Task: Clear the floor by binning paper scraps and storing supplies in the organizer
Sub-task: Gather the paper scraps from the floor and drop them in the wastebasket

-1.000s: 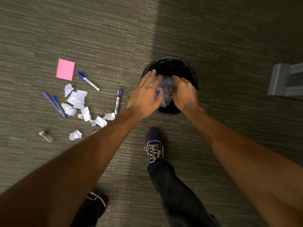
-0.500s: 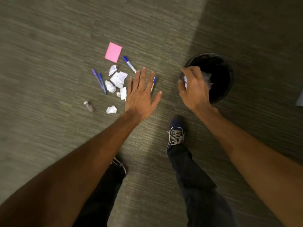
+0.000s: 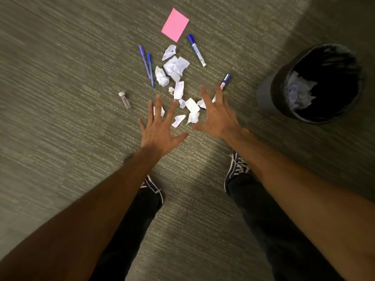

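Several white paper scraps (image 3: pixel 175 66) lie scattered on the carpet. My left hand (image 3: pixel 160 128) and my right hand (image 3: pixel 217 116) hover spread and empty over the nearest scraps (image 3: pixel 192 107). A black bin (image 3: pixel 284 88) stands at the right with crumpled paper (image 3: pixel 299 89) inside. Around the scraps lie a pink sticky-note pad (image 3: pixel 175 24), a blue-capped marker (image 3: pixel 196 49), a second marker (image 3: pixel 225 80) partly behind my right fingers, two blue pens (image 3: pixel 147 64) and a small clear vial (image 3: pixel 124 100). The organizer is out of view.
Grey-green carpet (image 3: pixel 60 98) covers the whole floor. My two dark shoes (image 3: pixel 236 169) and trouser legs stand just below the hands. The bin sits in a shadowed patch at the right.
Both hands left the bin and swung left to the scrap pile. The right hand, curled at the bin rim half a second ago, now spreads empty. The view shifted left.
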Demonstrator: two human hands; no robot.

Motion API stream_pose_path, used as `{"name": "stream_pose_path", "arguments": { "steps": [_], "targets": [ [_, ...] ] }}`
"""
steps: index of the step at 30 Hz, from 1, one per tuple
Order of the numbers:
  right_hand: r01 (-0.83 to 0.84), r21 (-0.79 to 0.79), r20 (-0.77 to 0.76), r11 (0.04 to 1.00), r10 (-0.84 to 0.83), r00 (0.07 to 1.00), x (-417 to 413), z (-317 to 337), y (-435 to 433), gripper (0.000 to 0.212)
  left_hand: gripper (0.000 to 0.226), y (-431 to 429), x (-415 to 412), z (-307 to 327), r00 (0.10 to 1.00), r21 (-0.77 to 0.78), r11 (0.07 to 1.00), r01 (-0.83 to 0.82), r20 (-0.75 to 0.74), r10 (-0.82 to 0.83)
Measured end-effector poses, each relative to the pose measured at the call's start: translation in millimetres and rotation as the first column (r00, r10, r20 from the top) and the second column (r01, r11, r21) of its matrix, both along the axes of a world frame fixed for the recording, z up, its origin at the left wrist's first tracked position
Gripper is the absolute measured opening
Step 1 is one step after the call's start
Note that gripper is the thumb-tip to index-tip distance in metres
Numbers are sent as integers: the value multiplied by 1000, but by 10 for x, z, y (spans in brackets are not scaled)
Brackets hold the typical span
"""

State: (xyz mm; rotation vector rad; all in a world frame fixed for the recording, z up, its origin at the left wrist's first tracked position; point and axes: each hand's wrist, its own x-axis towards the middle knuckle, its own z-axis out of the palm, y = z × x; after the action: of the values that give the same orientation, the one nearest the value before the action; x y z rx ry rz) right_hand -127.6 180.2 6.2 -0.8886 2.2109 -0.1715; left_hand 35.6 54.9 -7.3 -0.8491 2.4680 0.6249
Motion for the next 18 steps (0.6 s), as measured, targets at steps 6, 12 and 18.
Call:
{"name": "stream_pose_path", "arguments": {
  "steps": [6, 12, 18],
  "targets": [
    [-257, 82, -67, 963, 262, 963, 88, -975, -46, 135, 118, -133, 67, -866, 996, 64, 996, -64, 71, 60],
    [-359, 158, -162, 920, 383, 909, 61, -1611, -148, 131, 132, -181, 41, -1517, 987, 102, 987, -126, 110, 115],
    [-309, 220, -188, 925, 351, 917, 85, -1831, -227, 139, 123, -164, -12, -1751, 983, 88, 983, -162, 106, 152]
  ]
}}
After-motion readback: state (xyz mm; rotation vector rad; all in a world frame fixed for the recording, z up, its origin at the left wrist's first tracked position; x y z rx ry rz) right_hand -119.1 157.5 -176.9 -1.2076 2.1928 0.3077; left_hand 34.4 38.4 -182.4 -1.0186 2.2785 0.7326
